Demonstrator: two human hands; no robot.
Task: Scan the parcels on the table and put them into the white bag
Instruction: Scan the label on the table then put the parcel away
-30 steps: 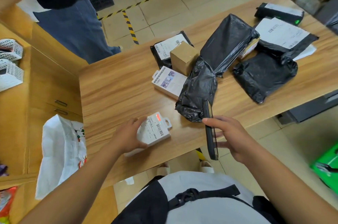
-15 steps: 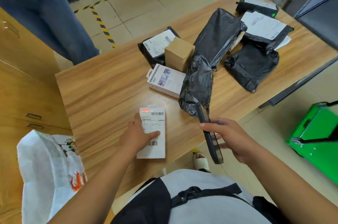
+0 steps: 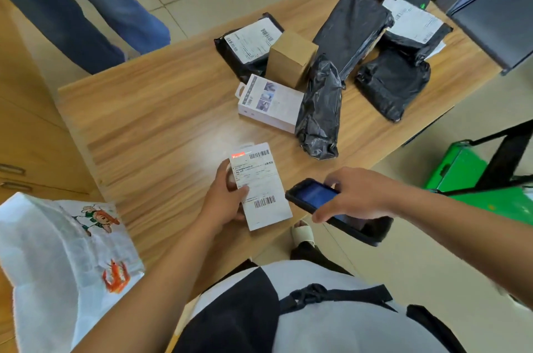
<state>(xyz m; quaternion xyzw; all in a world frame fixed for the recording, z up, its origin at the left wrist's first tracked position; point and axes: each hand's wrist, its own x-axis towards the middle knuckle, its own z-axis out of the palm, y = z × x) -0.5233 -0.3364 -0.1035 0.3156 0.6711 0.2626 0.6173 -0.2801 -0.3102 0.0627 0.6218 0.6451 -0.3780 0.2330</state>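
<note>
Since the earlier frames, the handheld scanner [image 3: 331, 205] has turned from edge-on to screen-up, and the small white parcel [image 3: 261, 185] has been drawn toward the near table edge, label uppermost.

Head view: the left hand [image 3: 225, 199] pinches the small white parcel along its left side, thumb over the label, fingers beneath. The parcel's near end overhangs the edge of the table [image 3: 144, 127]. The right hand [image 3: 360, 194] is closed around the handheld scanner from above, fingers curled over its far side, thumb on the near side; the scanner's front tip sits just beside the parcel's right edge. A red mark shows at the label's top left corner; whether it is scan light or print cannot be told. The white bag [image 3: 57, 260] stands open on the floor to the left, well apart from the parcel. Remaining parcels lie grouped further back: a brown box [image 3: 291, 58], a white retail box [image 3: 271, 103] and several black poly bags [image 3: 320, 110].

Risks, as judged:
- Scanner misaimed at close range: no read of either barcode
- One-sided pinch on an overhanging parcel: slip to the floor
- Transfer leftward to the bag: a sagging bag mouth may reject the parcel
</note>
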